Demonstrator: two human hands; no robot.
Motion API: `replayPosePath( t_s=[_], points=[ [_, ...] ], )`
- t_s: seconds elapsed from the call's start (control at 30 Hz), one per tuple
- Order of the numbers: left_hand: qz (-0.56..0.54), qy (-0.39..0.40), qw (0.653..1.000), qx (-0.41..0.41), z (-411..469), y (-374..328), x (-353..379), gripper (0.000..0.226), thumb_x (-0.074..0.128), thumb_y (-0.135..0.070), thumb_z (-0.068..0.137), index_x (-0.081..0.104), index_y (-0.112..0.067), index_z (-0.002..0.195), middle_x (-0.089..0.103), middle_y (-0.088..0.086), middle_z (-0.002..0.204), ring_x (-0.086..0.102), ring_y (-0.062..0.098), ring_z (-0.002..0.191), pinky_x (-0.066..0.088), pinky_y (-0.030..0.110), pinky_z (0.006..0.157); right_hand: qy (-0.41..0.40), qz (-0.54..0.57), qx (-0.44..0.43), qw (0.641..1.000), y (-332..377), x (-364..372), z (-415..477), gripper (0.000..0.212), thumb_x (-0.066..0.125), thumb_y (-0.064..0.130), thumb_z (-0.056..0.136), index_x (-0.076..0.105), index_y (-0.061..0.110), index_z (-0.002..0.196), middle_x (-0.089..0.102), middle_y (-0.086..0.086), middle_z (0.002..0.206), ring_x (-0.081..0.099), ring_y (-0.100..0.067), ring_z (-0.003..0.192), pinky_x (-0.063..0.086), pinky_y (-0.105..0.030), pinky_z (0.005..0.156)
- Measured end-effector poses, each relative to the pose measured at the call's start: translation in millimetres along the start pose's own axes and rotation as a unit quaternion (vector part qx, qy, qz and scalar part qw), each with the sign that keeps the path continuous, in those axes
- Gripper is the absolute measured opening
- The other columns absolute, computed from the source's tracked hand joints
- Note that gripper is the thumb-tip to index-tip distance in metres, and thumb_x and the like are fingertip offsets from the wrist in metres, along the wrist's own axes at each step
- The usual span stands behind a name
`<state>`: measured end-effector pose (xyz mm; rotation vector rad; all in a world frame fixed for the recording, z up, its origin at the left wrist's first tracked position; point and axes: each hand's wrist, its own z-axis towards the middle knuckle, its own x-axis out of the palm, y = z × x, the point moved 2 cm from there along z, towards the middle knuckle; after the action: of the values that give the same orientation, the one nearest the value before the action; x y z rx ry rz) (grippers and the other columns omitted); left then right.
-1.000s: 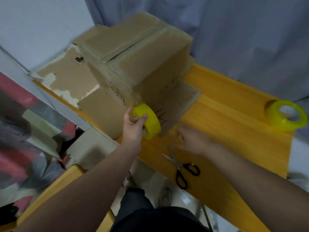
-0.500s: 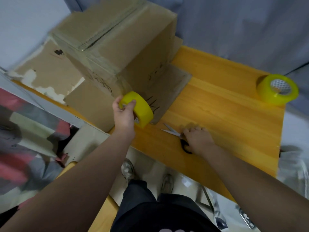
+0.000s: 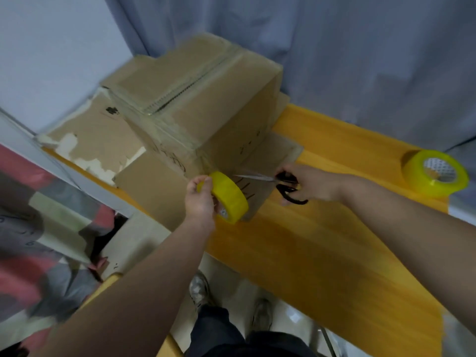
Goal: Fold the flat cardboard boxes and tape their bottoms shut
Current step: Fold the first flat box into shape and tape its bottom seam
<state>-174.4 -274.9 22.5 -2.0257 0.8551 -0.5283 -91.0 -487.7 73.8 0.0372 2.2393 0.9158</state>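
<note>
A folded cardboard box (image 3: pixel 206 109) stands upside down on the yellow table (image 3: pixel 322 240), its taped bottom seam facing up and its lower flaps spread flat. My left hand (image 3: pixel 199 199) grips a yellow tape roll (image 3: pixel 229 197) at the box's near corner, where a strip of tape runs up to the box. My right hand (image 3: pixel 313 182) holds black-handled scissors (image 3: pixel 280 182) with the blades pointing left toward the tape just above the roll.
A second yellow tape roll (image 3: pixel 435 173) lies at the table's far right. A torn flat cardboard sheet (image 3: pixel 95 135) lies behind the box on the left. A grey curtain hangs behind the table. My feet stand on the floor below the near edge.
My right hand has picked the scissors up off the table and brought them to the tape by the roll. My left hand keeps the roll at the box corner.
</note>
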Motion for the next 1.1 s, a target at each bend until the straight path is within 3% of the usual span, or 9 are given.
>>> replayPosePath(
  t_s=[0.07, 0.13, 0.33, 0.4, 0.53, 0.67, 0.77, 0.9, 1.1],
  points=[
    [0.006, -0.009, 1.000, 0.010, -1, 0, -2, 0.014, 0.054, -0.027, 0.096, 0.053, -0.028, 0.082, 0.057, 0.002, 0.086, 0.056, 0.022, 0.079, 0.049, 0.036, 0.068, 0.038, -0.033, 0.001, 0.999, 27, -13, 9, 0.065, 0.076, 0.039, 0.078, 0.035, 0.028, 0.127, 0.046, 0.010, 0.112, 0.051, -0.017, 0.101, 0.045, -0.036, 0.087],
    [0.012, -0.019, 1.000, 0.022, -3, 2, -5, 0.013, 0.056, -0.030, 0.095, 0.056, -0.028, 0.082, 0.060, 0.004, 0.090, 0.057, 0.023, 0.082, 0.050, 0.038, 0.076, 0.063, -0.069, -0.004, 0.996, 42, -22, 23, 0.061, 0.074, 0.044, 0.077, 0.039, 0.029, 0.124, 0.049, 0.007, 0.111, 0.053, -0.020, 0.099, 0.047, -0.039, 0.087],
    [-0.016, -0.007, 1.000, 0.021, -10, 6, -11, 0.002, 0.061, -0.027, 0.092, 0.060, -0.025, 0.092, 0.062, 0.002, 0.093, 0.060, 0.018, 0.076, 0.051, 0.033, 0.069, 0.109, -0.136, -0.033, 0.984, 60, -38, 61, 0.058, 0.070, 0.050, 0.079, 0.049, 0.031, 0.130, 0.051, 0.012, 0.120, 0.051, -0.014, 0.106, 0.038, -0.025, 0.084],
    [-0.020, 0.019, 1.000, 0.010, -10, 5, -9, 0.009, 0.062, -0.021, 0.091, 0.058, -0.023, 0.099, 0.064, 0.005, 0.092, 0.063, 0.020, 0.075, 0.053, 0.031, 0.064, 0.115, -0.136, -0.032, 0.983, 60, -40, 67, 0.056, 0.070, 0.050, 0.080, 0.050, 0.031, 0.129, 0.052, 0.010, 0.122, 0.052, -0.016, 0.106, 0.038, -0.022, 0.080],
    [-0.019, 0.016, 0.999, -0.024, -1, 5, -10, 0.010, 0.065, -0.022, 0.090, 0.056, -0.023, 0.094, 0.064, 0.007, 0.090, 0.064, 0.025, 0.080, 0.054, 0.040, 0.074, 0.107, -0.122, -0.035, 0.986, 56, -44, 73, 0.058, 0.074, 0.047, 0.077, 0.052, 0.030, 0.128, 0.054, 0.008, 0.122, 0.054, -0.015, 0.106, 0.040, -0.015, 0.073],
    [-0.021, 0.004, 0.999, -0.049, -4, 18, -17, 0.025, 0.070, -0.030, 0.085, 0.058, -0.015, 0.102, 0.063, 0.011, 0.092, 0.062, 0.024, 0.076, 0.051, 0.035, 0.063, 0.104, -0.113, -0.044, 0.987, 54, -44, 74, 0.062, 0.076, 0.044, 0.076, 0.051, 0.028, 0.130, 0.055, 0.007, 0.123, 0.054, -0.017, 0.110, 0.039, -0.016, 0.078],
    [-0.023, 0.031, 0.999, -0.011, -10, 22, -17, 0.015, 0.065, -0.024, 0.089, 0.058, -0.019, 0.101, 0.067, 0.005, 0.089, 0.066, 0.017, 0.075, 0.053, 0.030, 0.061, 0.122, -0.122, -0.042, 0.984, 50, -42, 72, 0.061, 0.076, 0.044, 0.076, 0.052, 0.029, 0.130, 0.055, 0.007, 0.123, 0.054, -0.018, 0.111, 0.038, -0.021, 0.081],
    [-0.007, 0.027, 0.999, 0.044, -8, 14, -12, 0.007, 0.060, -0.017, 0.093, 0.056, -0.019, 0.088, 0.059, -0.001, 0.072, 0.056, -0.001, 0.048, 0.043, 0.015, 0.044, 0.132, -0.138, -0.056, 0.980, 48, -36, 71, 0.064, 0.076, 0.048, 0.074, 0.052, 0.032, 0.130, 0.055, 0.010, 0.122, 0.053, -0.017, 0.111, 0.039, -0.024, 0.084],
    [-0.029, 0.007, 1.000, 0.002, -6, 17, -10, 0.006, 0.059, -0.021, 0.094, 0.063, -0.017, 0.091, 0.064, 0.003, 0.075, 0.059, 0.014, 0.062, 0.047, 0.017, 0.046, 0.118, -0.145, -0.092, 0.978, 65, -29, 81, 0.064, 0.079, 0.043, 0.073, 0.056, 0.027, 0.130, 0.057, 0.007, 0.117, 0.054, -0.010, 0.094, 0.039, -0.015, 0.070]
  ],
)
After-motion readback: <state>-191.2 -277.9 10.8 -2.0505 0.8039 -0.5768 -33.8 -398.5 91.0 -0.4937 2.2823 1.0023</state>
